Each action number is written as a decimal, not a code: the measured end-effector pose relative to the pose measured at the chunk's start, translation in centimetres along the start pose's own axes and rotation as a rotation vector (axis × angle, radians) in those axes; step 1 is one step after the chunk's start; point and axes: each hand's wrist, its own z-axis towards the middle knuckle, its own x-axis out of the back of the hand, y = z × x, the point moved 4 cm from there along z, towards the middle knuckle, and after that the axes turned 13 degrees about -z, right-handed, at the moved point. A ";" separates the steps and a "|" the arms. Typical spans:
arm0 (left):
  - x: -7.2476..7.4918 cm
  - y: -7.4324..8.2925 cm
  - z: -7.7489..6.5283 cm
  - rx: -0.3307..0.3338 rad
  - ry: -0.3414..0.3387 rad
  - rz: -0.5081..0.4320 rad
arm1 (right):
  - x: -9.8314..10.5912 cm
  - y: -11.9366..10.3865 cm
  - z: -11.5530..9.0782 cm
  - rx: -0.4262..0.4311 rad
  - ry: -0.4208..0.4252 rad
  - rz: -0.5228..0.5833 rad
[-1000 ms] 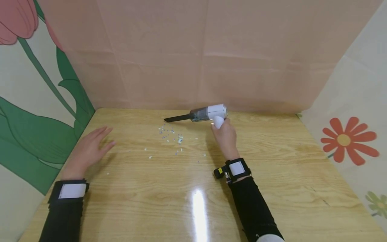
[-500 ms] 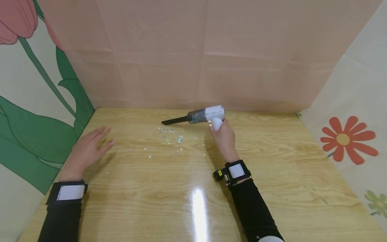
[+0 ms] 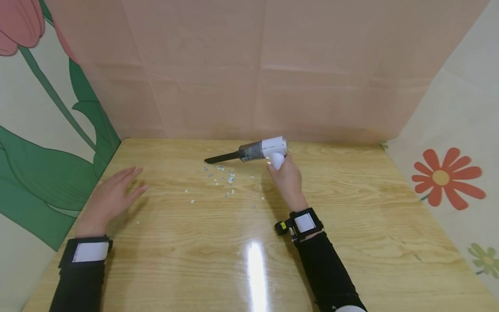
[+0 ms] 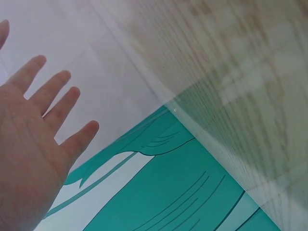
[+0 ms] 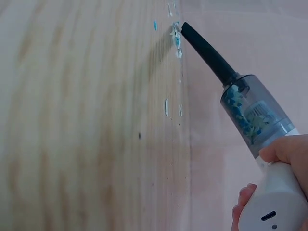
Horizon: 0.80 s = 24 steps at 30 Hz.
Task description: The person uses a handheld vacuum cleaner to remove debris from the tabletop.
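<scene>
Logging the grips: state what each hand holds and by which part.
The right hand grips the small vacuum by its white handle. The left hand holds nothing, flat on the table.

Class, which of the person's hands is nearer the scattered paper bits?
Right. The right hand sits just beside the paper bits; the left hand lies far across the table.

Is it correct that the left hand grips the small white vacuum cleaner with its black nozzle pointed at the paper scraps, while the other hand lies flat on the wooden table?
Not quite: the right hand grips the vacuum cleaner, as the head view shows. Its black nozzle does point at the paper scraps, and the left hand lies flat on the wooden table.
</scene>
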 end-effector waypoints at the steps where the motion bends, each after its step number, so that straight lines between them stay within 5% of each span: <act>1: 0.0 0.0 -0.1 0.003 -0.003 0.001 | 0.0 0.0 -0.1 -0.001 -0.003 -0.002; 24: -0.7 2.0 -1.5 0.018 -0.034 0.074 | 2.0 0.3 -2.1 0.084 0.018 -0.046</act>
